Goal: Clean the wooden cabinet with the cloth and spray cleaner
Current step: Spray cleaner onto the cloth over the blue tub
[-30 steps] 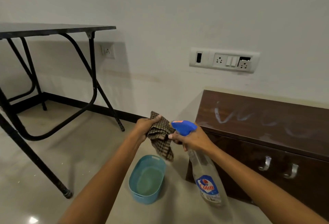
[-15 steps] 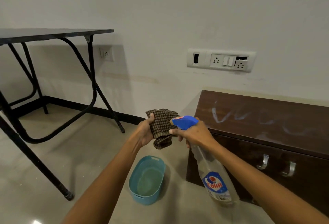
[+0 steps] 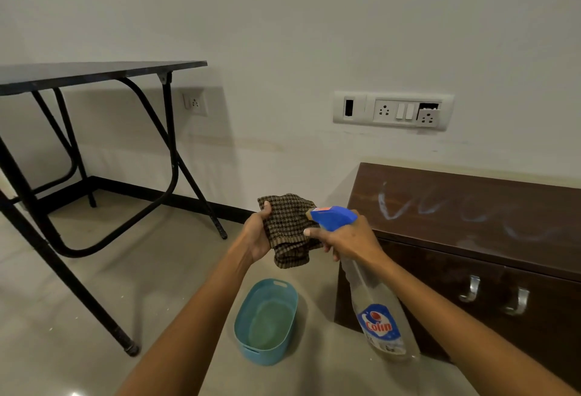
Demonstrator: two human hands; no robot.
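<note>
head camera looks forward and down, close over the hands [image 3: 308, 235].

The dark brown wooden cabinet [image 3: 490, 238] stands on the floor against the wall at the right. Pale wavy streaks [image 3: 396, 207] mark its top, and two metal handles [image 3: 470, 288] sit on its front. The brown-and-tan checked cloth [image 3: 287, 229] is bunched up in the left hand [image 3: 256, 236], just left of the cabinet's corner. The clear spray bottle [image 3: 377, 317], with a blue trigger head and a "Colin" label, is gripped tilted in the right hand [image 3: 349, 238], nozzle touching the cloth.
</note>
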